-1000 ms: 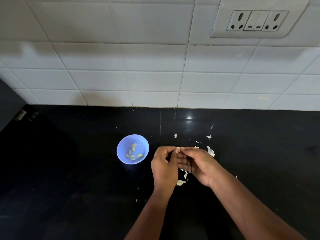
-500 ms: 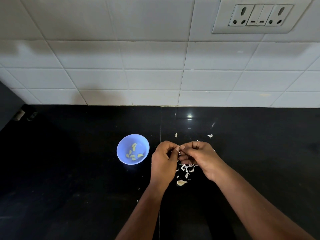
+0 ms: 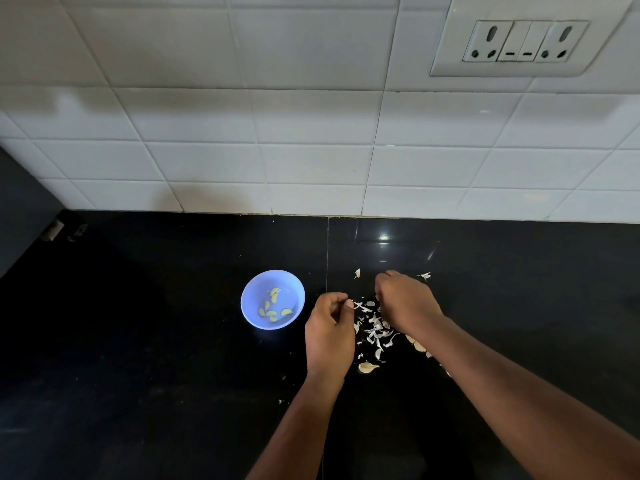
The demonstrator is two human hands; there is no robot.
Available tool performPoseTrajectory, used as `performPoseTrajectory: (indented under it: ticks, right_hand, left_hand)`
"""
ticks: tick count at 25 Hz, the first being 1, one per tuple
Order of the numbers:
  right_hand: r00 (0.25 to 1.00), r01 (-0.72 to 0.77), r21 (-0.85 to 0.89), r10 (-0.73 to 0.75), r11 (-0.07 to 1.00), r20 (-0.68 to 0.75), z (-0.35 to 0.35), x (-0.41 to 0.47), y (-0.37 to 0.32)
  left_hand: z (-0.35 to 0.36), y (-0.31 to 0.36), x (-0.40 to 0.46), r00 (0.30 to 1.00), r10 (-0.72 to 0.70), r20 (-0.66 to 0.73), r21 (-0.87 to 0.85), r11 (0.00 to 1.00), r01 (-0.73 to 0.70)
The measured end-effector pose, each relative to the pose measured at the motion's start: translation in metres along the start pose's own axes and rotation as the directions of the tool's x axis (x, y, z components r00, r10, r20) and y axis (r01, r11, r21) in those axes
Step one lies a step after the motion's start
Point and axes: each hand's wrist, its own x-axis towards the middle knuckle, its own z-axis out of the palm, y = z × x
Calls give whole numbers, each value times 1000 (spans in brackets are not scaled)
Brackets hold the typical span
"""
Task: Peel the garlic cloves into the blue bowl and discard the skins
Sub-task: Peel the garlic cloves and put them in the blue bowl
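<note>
The blue bowl (image 3: 254,289) stands on the black counter and holds several peeled yellowish cloves (image 3: 272,308). Just right of it, my left hand (image 3: 329,330) has its fingers curled, and a small pale garlic clove (image 3: 349,303) shows pinched at their tips. My right hand (image 3: 407,303) hovers apart from it, back toward the camera, fingers pointing down over the pile of white skins (image 3: 375,329); what it holds is hidden. An unpeeled clove (image 3: 368,367) lies below the pile, and another clove (image 3: 419,346) lies by my right wrist.
Loose skin flakes (image 3: 357,273) lie behind the hands, with another flake (image 3: 425,275) to the right. A white tiled wall with a socket plate (image 3: 526,39) rises behind the counter. A dark cabinet side (image 3: 20,202) stands at the far left.
My hands were joined over one clove; now they have come apart. The right hand moved right and back over the skins, and the left stays near the bowl.
</note>
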Motion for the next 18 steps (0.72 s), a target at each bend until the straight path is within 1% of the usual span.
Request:
performPoseTrajectory:
  ticks: [1,2,3,4,5,6,7,8,10,14,16,17,18]
  right_hand:
    - [999,-23,153,26,988,-22,0,-3,2]
    - [997,-50,371,66,927,-31,-1,-7,1]
    - [994,-70,597,105,799,-24,-4,-15,-2]
    - [991,-80,773,133,629,-6,-7,-25,-8]
    - [988,-95,886,150,453,30,-11,-35,-15]
    - [986,-108,944,158,312,60,-13,-44,-20]
    - [983,-113,969,167,222,76,-12,-51,-23]
    - [980,-110,979,183,173,77,-11,-56,-25]
    - [972,-91,990,226,108,64,-8,-63,-28]
    - [954,-36,999,298,-21,40,-4,-71,-31]
    - [951,-16,999,308,-38,27,-3,-74,-33]
    - [950,-7,1000,311,-23,14,-2,-75,-33]
    - [949,5,1000,315,13,-9,-2,-75,-33]
  left_hand:
    - [0,1,1,999,-48,11,-32,998,48]
    - [0,4,2,993,-110,34,-90,989,113]
    - [0,8,3,982,-171,75,-163,970,181]
    - [0,11,3,968,-215,127,-243,940,241]
    - [0,15,3,955,-235,181,-311,908,282]
    - [-1,17,1,946,-234,223,-367,879,303]
    - [-2,21,0,942,-222,252,-416,854,313]
    - [-3,23,-2,939,-211,273,-457,830,320]
    - [-3,26,-4,931,-204,301,-511,790,339]
    - [0,29,-8,905,-251,343,-513,757,405]
    - [0,30,-11,889,-270,368,-542,715,442]
    - [0,31,-12,884,-276,376,-560,692,455]
    - [0,31,-12,881,-279,383,-575,675,463]
